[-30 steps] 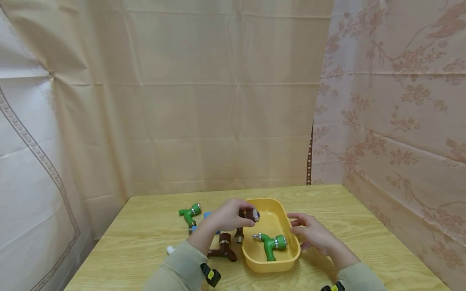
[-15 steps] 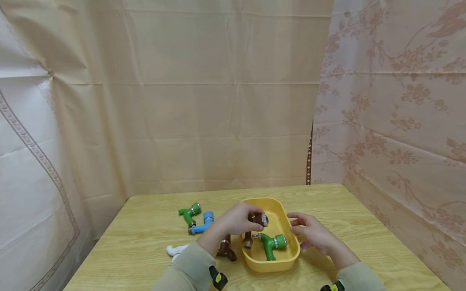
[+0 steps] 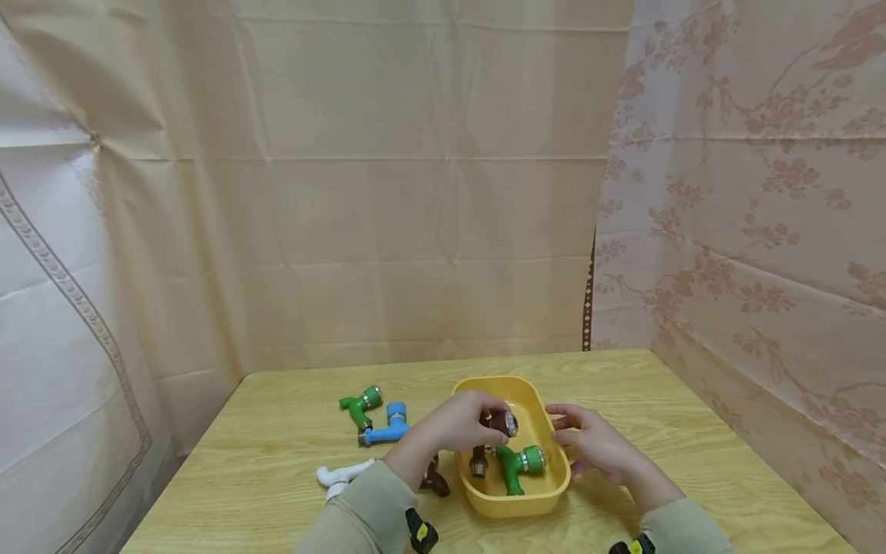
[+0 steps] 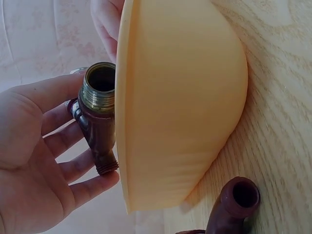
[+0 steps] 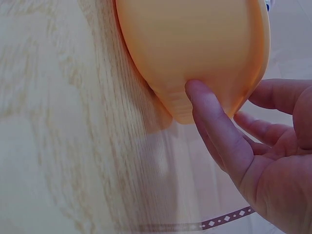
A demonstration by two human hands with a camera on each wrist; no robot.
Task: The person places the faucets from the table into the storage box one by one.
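Note:
My left hand (image 3: 460,422) grips a brown tap (image 4: 100,129) over the left part of a yellow plastic basin (image 3: 515,508). The tap's threaded metal inlet points down in the head view, and its faceted clear knob sticks out past the fingers. In the left wrist view the tap overlaps the basin's rim. Inside the basin lies a green tap (image 3: 514,468) with a green knob. My right hand (image 3: 597,445) rests against the basin's right outer side, fingertips (image 5: 197,90) on the wall.
Left of the basin on the wooden table (image 3: 277,419) lie another green tap (image 3: 360,408), a blue tap (image 3: 391,432) and a white tap (image 3: 339,475). A second brown tap (image 3: 434,481) is partly behind my left forearm. Curtains hang behind and at both sides.
My left hand has moved right with the brown tap, from the basin's left edge to over its inside. The blue and white taps show more now. My right hand has stayed put.

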